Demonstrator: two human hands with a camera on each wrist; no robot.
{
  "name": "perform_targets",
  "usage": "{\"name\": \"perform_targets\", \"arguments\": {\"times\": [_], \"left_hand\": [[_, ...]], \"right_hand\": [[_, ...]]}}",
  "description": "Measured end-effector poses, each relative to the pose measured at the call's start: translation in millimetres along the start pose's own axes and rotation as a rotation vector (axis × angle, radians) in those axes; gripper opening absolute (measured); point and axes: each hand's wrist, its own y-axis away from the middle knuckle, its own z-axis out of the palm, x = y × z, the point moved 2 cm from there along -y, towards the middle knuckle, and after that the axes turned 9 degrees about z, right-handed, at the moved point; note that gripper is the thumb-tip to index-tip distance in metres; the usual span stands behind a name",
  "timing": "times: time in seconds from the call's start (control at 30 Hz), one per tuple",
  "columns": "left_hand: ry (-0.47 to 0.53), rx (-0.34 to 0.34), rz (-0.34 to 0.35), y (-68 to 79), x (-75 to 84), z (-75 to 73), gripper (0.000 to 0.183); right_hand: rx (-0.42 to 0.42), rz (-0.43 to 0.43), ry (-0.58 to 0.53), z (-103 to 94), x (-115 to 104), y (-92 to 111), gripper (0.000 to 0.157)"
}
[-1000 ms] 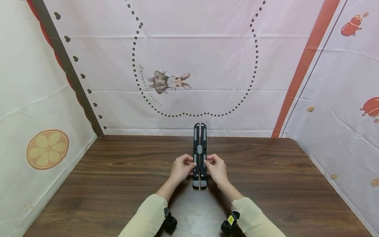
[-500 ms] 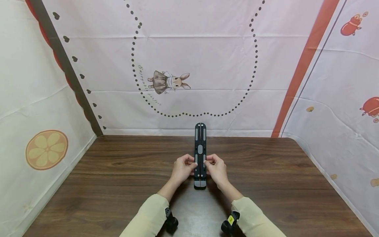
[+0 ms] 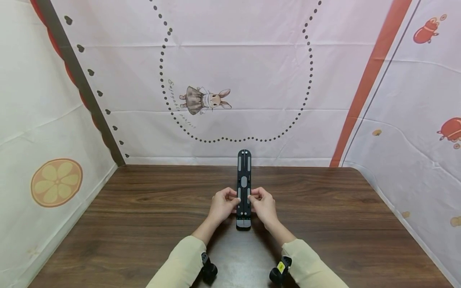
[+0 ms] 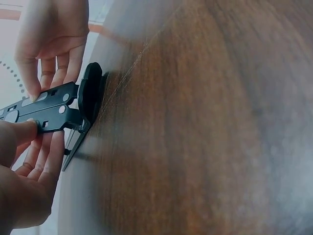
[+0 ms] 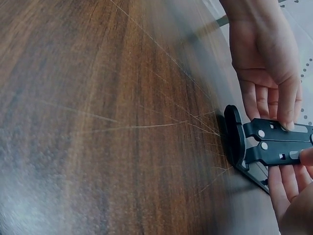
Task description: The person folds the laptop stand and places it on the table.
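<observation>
A black folding laptop stand (image 3: pixel 243 182) with grey pads is held lengthwise in front of me, its two long halves side by side and touching. My left hand (image 3: pixel 221 204) pinches its left edge, thumb on top and fingers beneath. On the opposite edge my right hand (image 3: pixel 264 206) pinches in the same way. The left wrist view shows the stand's black lip (image 4: pixel 90 90) at the near end, close to the tabletop. In the right wrist view, riveted joints (image 5: pixel 262 139) sit just beyond that lip. The fingertips under the stand are partly hidden.
A brown wood-grain table (image 3: pixel 144 224) lies below the hands. Behind it hangs a pale printed cloth (image 3: pixel 252 80), with more cloth on the left and right sides. Each sleeve carries a black wrist camera (image 3: pixel 209 272).
A second ago a narrow gap ran between the stand's two halves. They have been pushed together and now touch, the left hand having shifted slightly right. Both hands keep their hold.
</observation>
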Motion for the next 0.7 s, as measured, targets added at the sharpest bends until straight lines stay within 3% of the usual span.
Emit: {"name": "perform_targets", "arguments": {"times": [0.7], "left_hand": [[-0.038,0.006,0.012,0.8,3.3,0.7,0.007]], "right_hand": [[-0.019,-0.006,0.007,-1.1,1.5,-2.2,0.012]]}}
